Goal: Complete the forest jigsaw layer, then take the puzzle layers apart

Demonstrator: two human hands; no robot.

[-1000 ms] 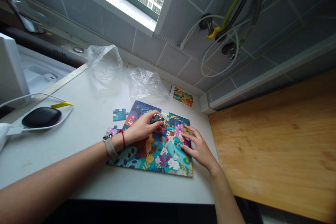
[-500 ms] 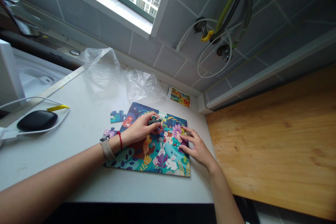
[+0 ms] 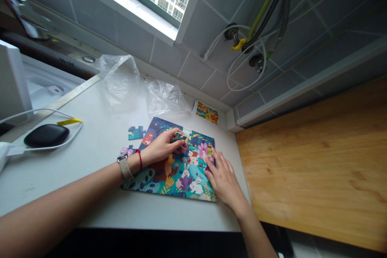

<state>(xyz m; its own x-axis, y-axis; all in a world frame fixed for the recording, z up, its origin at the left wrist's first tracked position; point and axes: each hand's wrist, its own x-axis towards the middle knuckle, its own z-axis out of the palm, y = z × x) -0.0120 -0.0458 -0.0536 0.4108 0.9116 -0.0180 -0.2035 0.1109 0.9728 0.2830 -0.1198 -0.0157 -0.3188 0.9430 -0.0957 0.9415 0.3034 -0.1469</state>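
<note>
A colourful jigsaw puzzle (image 3: 181, 185) with rabbits, plants and other animals lies flat on the white counter. Over its middle, my left hand (image 3: 165, 144) pinches a dark puzzle piece (image 3: 179, 137) between thumb and fingers. My right hand (image 3: 225, 177) rests on the puzzle's right edge, fingers stretched out and holding nothing. Left of the puzzle lie a loose blue puzzle piece (image 3: 136, 132) and a purple one (image 3: 128, 150), the latter partly behind my left wrist.
Two crumpled clear plastic bags (image 3: 166, 96) lie behind the puzzle, beside a small picture card (image 3: 206, 112). At left are a black oval device (image 3: 46, 135) and a white cable (image 3: 75, 131). A wooden board (image 3: 314, 161) borders the counter's right side.
My right hand has shifted slightly down and flattened onto the puzzle's right edge, its fingers now pointing more upward. My left hand keeps its pinch on the piece in nearly the same spot.
</note>
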